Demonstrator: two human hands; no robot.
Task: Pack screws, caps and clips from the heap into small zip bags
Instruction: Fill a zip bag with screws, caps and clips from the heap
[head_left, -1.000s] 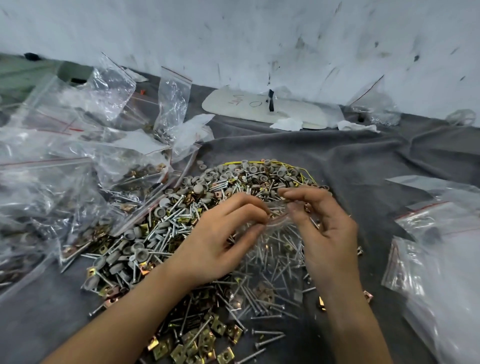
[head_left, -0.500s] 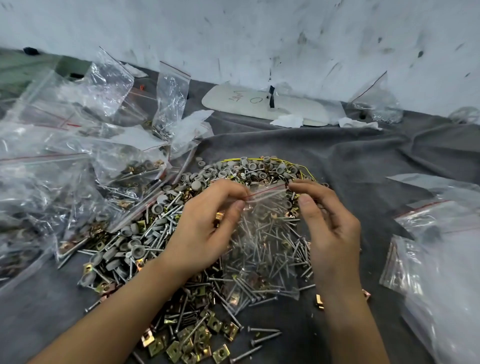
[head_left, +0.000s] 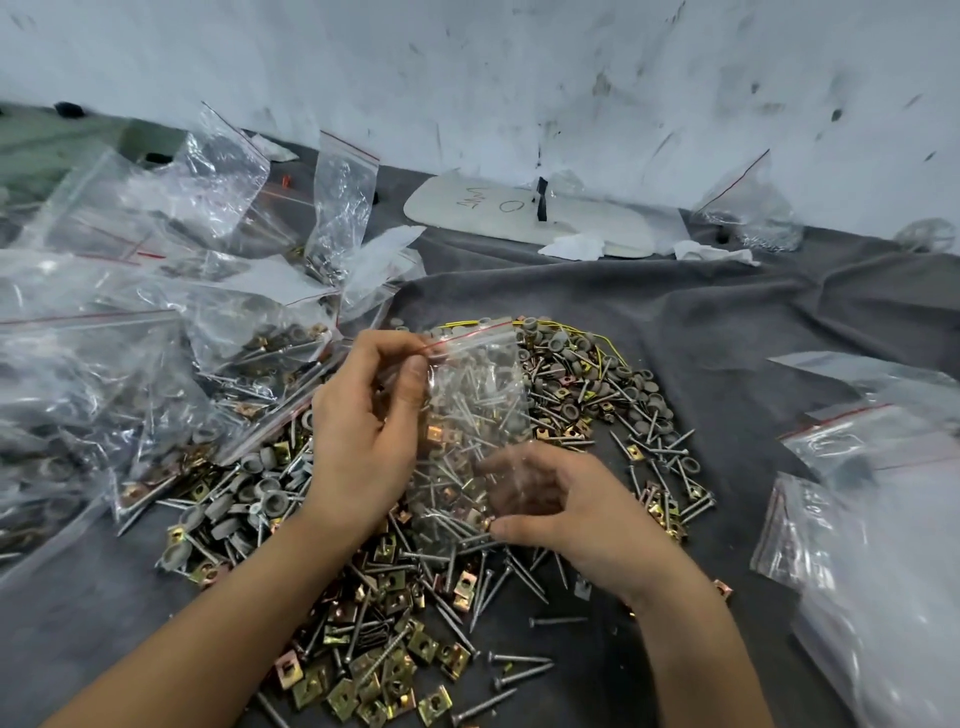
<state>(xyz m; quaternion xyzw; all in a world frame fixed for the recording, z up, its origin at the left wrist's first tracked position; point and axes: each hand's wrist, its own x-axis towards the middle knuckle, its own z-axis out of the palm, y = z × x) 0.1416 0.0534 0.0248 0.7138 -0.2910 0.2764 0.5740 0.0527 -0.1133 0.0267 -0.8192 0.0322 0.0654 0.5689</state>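
A heap of screws (head_left: 524, 577), grey caps (head_left: 558, 340) and brass clips (head_left: 395, 670) lies on the grey cloth. My left hand (head_left: 363, 436) pinches the top left corner of a small clear zip bag (head_left: 478, 395) with a red stripe and holds it upright over the heap. The bag has a brass clip and some screws inside. My right hand (head_left: 571, 509) is low on the heap at the bag's bottom edge. Its curled fingers show blurred through the plastic, and its thumb closes on screws there.
Filled and empty zip bags (head_left: 156, 332) crowd the left side, and more bags (head_left: 872, 499) lie at the right. A white card (head_left: 524, 218) with writing rests by the wall at the back. Loose screws and clips trail toward the front edge.
My right hand let go of the bag's top and dropped to the heap at its bottom edge. My left hand kept its hold and lifted the bag a little.
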